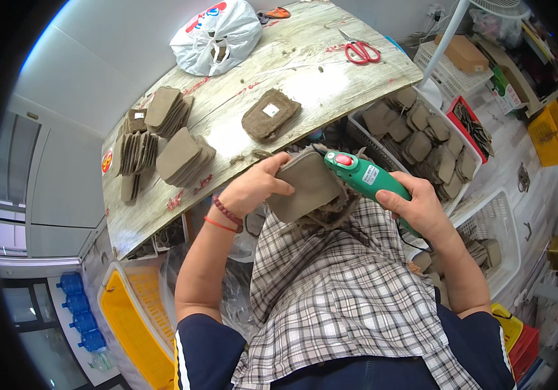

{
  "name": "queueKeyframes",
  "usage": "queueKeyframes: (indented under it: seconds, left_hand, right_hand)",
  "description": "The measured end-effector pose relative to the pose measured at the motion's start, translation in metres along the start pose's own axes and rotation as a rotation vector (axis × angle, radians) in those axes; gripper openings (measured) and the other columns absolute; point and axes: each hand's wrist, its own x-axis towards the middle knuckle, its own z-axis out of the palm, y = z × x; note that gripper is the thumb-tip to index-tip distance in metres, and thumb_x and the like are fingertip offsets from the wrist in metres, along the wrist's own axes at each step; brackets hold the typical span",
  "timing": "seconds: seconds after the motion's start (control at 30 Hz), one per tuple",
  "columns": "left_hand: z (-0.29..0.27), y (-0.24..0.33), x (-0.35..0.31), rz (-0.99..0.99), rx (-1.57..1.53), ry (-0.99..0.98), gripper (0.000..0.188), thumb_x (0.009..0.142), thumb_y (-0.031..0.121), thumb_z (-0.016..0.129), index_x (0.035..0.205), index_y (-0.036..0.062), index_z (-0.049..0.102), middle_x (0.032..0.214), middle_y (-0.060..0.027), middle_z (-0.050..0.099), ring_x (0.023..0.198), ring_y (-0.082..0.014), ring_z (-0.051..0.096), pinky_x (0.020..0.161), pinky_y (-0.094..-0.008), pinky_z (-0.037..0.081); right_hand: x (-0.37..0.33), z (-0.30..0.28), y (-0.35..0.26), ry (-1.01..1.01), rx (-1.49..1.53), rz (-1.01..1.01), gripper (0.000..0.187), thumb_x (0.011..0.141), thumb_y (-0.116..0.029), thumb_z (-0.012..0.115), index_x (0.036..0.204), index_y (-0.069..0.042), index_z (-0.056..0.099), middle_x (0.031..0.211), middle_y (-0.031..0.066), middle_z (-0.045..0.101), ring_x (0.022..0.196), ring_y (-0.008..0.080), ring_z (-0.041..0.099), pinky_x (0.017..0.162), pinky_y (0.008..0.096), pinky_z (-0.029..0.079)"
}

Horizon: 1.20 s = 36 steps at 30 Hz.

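My left hand [261,183] grips a taupe rounded pad [306,183] by its left edge, thumb on the smooth upper face. Shaggy brown fuzz shows under the pad's lower right edge. Wrapped round the body of a green handheld power tool [363,172] with a red button, my right hand [415,205] keeps its head at the pad's upper right edge. Whether the tip touches the pad I cannot tell. Both hands are above my checked apron [350,279], in front of the table edge. A furry brown pad [270,116] with a white label lies on the table.
Several stacked pads [181,156] stand on the left of the table [227,97]. Red-handled scissors [360,51] and a white plastic bag [217,39] lie farther back. Crates of pads [415,130] stand at right, with a white basket [497,227] below. A yellow crate [126,325] sits at lower left.
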Motion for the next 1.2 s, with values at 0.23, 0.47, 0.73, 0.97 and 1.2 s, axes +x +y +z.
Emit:
queueKeyframes:
  seconds: [0.23,0.47,0.73,0.97,1.2]
  left_hand:
    - [-0.022,-0.006,-0.016,0.138,-0.128,0.277,0.022,0.074,-0.004,0.072,0.093,-0.0001,0.062,0.087,-0.0039,0.066,0.076,-0.0106,0.061,0.071,-0.0251,0.050]
    - [-0.023,-0.013,-0.026,0.153,-0.339,0.314,0.021,0.076,-0.001,0.074,0.096,-0.0042,0.067,0.089,-0.0113,0.071,0.074,-0.0145,0.067,0.069,-0.0272,0.054]
    - [-0.011,0.004,-0.028,0.083,-0.171,0.261,0.020,0.074,-0.001,0.074,0.093,-0.0042,0.068,0.086,-0.0103,0.071,0.072,-0.0138,0.066,0.067,-0.0259,0.054]
    - [0.002,0.014,-0.026,0.003,-0.026,0.140,0.023,0.071,0.000,0.077,0.093,-0.0030,0.068,0.084,-0.0068,0.070,0.071,-0.0109,0.065,0.069,-0.0236,0.052]
    - [0.006,0.020,-0.022,-0.035,-0.025,0.014,0.032,0.071,0.002,0.078,0.100,-0.0023,0.066,0.091,-0.0073,0.069,0.078,-0.0115,0.065,0.073,-0.0253,0.053]
  right_hand:
    - [0.002,-0.004,0.003,-0.085,0.082,0.048,0.038,0.086,-0.034,0.070,0.100,0.000,0.065,0.072,0.0006,0.059,0.061,0.0058,0.052,0.054,0.0227,0.043]
    - [0.004,-0.001,0.000,-0.152,0.080,0.039,0.041,0.085,-0.036,0.071,0.102,0.001,0.065,0.072,0.0012,0.059,0.061,0.0061,0.053,0.055,0.0230,0.044]
    - [0.004,-0.002,-0.005,-0.148,-0.090,-0.063,0.046,0.082,-0.037,0.074,0.106,0.001,0.065,0.078,0.0053,0.064,0.070,0.0103,0.060,0.064,0.0263,0.048]
    - [0.009,0.008,-0.011,-0.179,-0.112,-0.092,0.044,0.082,-0.035,0.074,0.106,0.001,0.065,0.081,0.0059,0.065,0.074,0.0113,0.061,0.067,0.0273,0.049]
    - [0.026,0.018,-0.017,-0.218,-0.085,-0.116,0.041,0.083,-0.031,0.074,0.107,0.001,0.065,0.081,0.0055,0.065,0.072,0.0114,0.060,0.067,0.0270,0.048]
